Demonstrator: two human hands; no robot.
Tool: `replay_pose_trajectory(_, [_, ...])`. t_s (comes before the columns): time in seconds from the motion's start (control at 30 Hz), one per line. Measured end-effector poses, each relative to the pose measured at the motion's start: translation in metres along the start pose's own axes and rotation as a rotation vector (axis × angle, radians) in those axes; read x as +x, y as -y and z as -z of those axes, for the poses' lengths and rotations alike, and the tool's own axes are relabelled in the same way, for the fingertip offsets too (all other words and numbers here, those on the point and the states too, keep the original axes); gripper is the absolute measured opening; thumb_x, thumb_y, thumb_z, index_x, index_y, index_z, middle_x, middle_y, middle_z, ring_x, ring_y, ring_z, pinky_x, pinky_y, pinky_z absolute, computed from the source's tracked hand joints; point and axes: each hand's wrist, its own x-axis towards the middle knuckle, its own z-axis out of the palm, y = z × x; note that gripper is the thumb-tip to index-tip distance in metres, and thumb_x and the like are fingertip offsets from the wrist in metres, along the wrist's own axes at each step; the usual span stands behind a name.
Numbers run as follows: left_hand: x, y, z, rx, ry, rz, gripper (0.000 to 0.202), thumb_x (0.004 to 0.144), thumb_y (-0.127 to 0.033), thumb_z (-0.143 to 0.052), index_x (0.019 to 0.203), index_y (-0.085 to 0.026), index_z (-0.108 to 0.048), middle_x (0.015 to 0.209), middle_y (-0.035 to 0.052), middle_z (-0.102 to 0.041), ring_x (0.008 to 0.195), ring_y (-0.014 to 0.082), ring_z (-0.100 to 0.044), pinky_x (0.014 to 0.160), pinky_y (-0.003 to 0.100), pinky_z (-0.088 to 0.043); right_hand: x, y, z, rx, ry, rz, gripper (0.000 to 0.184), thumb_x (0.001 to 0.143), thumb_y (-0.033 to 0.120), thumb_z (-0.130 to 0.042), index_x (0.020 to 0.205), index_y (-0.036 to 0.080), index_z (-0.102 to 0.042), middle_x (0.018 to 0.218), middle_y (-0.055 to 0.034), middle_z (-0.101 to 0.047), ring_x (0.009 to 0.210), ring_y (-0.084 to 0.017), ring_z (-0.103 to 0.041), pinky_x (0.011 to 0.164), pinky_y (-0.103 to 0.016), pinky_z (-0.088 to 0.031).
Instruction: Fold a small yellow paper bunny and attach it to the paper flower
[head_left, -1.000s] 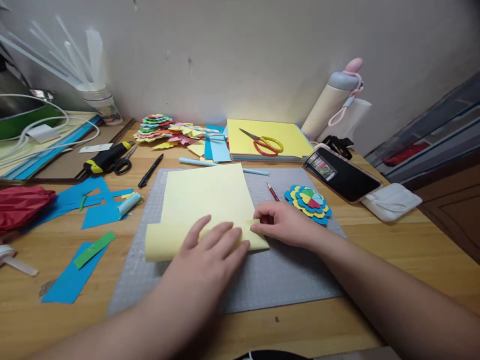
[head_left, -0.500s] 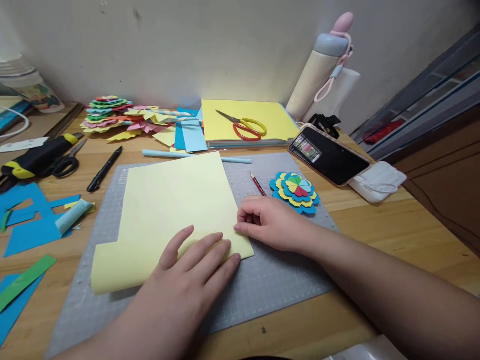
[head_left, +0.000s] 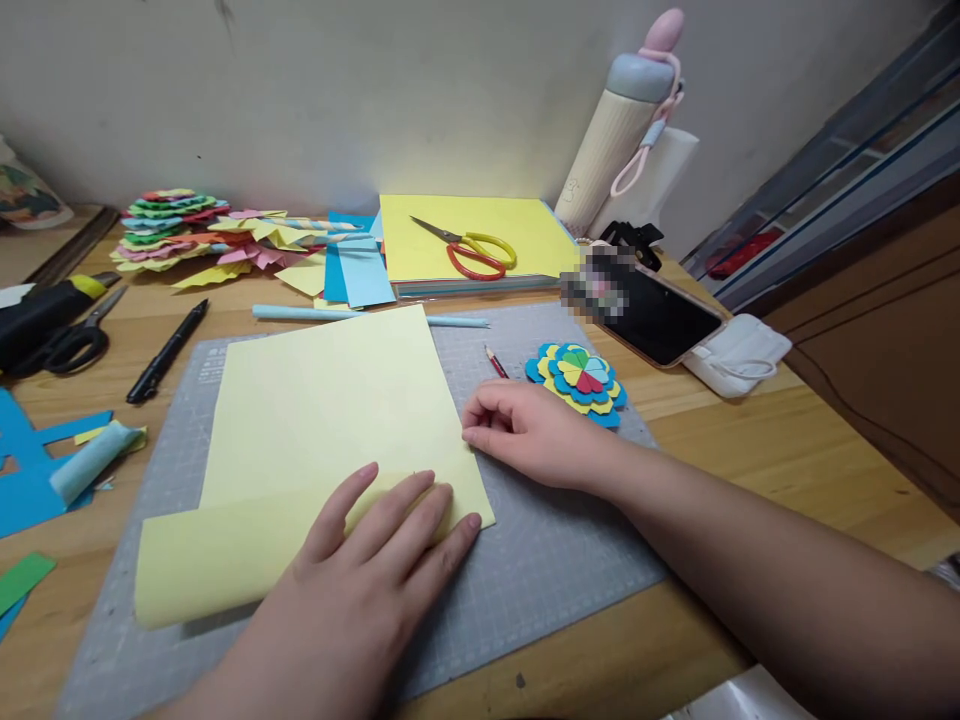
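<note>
A pale yellow sheet of paper (head_left: pixel 322 410) lies on a grey cutting mat (head_left: pixel 555 540), its near edge folded up over itself. My left hand (head_left: pixel 375 560) lies flat on the folded flap, fingers stretched out and pressing it down near the right corner. My right hand (head_left: pixel 525 430) rests at the sheet's right edge with its fingers curled, the fingertips touching the paper's edge. A layered paper flower (head_left: pixel 577 375) in blue, yellow and other colours sits on the mat just beyond my right hand. A red pencil (head_left: pixel 495 362) lies between flower and sheet.
On the wooden desk: red and yellow scissors (head_left: pixel 469 250) on a stack of yellow paper (head_left: pixel 525 225), a phone (head_left: pixel 652 315), a white pouch (head_left: pixel 739 355), a bottle (head_left: pixel 611 135), piles of folded coloured paper (head_left: pixel 195 235), a black pen (head_left: pixel 165 350), black scissors (head_left: pixel 64 345), blue scraps (head_left: pixel 37 480).
The view has shifted right and down. My right hand has slid up the sheet's right edge, away from the fold. My left hand stays flat on the flap.
</note>
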Motion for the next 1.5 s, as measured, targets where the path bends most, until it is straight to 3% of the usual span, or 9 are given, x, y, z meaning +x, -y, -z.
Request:
replay_pose_trajectory(0.1, [-0.001,-0.002,0.0,0.027,-0.016,0.0,0.049,0.087,-0.032,-0.054,0.136,-0.03,-0.052,0.134,0.002,-0.061,0.128,0.0211,-0.045,0.118,0.039,0.006,0.001,-0.005,0.002,0.038,-0.038,0.014,0.011,0.087,0.014,-0.055,0.081,0.016,-0.064,0.075,0.0,-0.065,0.067,-0.012,-0.059,0.062,-0.024,-0.046])
replay_pose_trajectory(0.2, [0.002,-0.002,0.0,0.032,-0.026,0.005,0.047,0.088,-0.032,-0.053,0.134,-0.03,-0.054,0.132,0.001,-0.062,0.126,0.0204,-0.047,0.118,0.037,0.006,-0.003,-0.008,0.004,0.032,-0.076,0.21,0.018,0.089,0.01,-0.052,0.091,0.016,-0.069,0.095,-0.004,-0.072,0.091,-0.015,-0.066,0.083,-0.03,-0.051])
replay_pose_trajectory(0.3, [0.002,-0.001,0.004,0.021,-0.022,0.01,0.043,0.088,-0.032,-0.051,0.131,-0.031,-0.057,0.13,-0.0003,-0.064,0.124,0.02,-0.049,0.118,0.035,0.006,-0.009,-0.007,0.005,-0.073,-0.027,0.358,0.03,0.091,0.008,-0.047,0.108,0.019,-0.069,0.113,-0.006,-0.072,0.113,-0.018,-0.063,0.101,-0.037,-0.045])
replay_pose_trajectory(0.47, [-0.004,0.004,0.013,0.005,-0.029,0.017,0.037,0.091,-0.034,-0.046,0.126,-0.034,-0.061,0.125,-0.0024,-0.067,0.121,0.0198,-0.052,0.118,0.035,0.003,-0.016,0.0,0.003,-0.202,0.129,0.39,0.041,0.09,0.002,-0.042,0.123,0.015,-0.062,0.125,-0.0098,-0.066,0.125,-0.019,-0.055,0.113,-0.044,-0.033])
replay_pose_trajectory(0.93, [-0.002,0.012,0.009,-0.008,0.016,-0.058,0.042,0.09,-0.029,-0.044,0.13,-0.036,-0.056,0.14,-0.004,-0.055,0.13,0.016,-0.047,0.118,0.035,0.004,-0.016,0.0,0.0,-0.17,0.118,0.386,0.042,0.088,0.001,-0.044,0.121,0.017,-0.064,0.123,-0.008,-0.067,0.124,-0.02,-0.056,0.113,-0.046,-0.035])
replay_pose_trajectory(1.5, [-0.001,0.013,0.009,-0.019,0.028,-0.071,0.042,0.091,-0.031,-0.045,0.131,-0.035,-0.055,0.14,-0.0037,-0.055,0.13,0.0152,-0.047,0.119,0.035,0.005,-0.015,-0.003,-0.001,-0.192,0.12,0.379,0.037,0.091,0.006,-0.044,0.121,0.018,-0.064,0.124,-0.0066,-0.067,0.124,-0.019,-0.056,0.114,-0.044,-0.034])
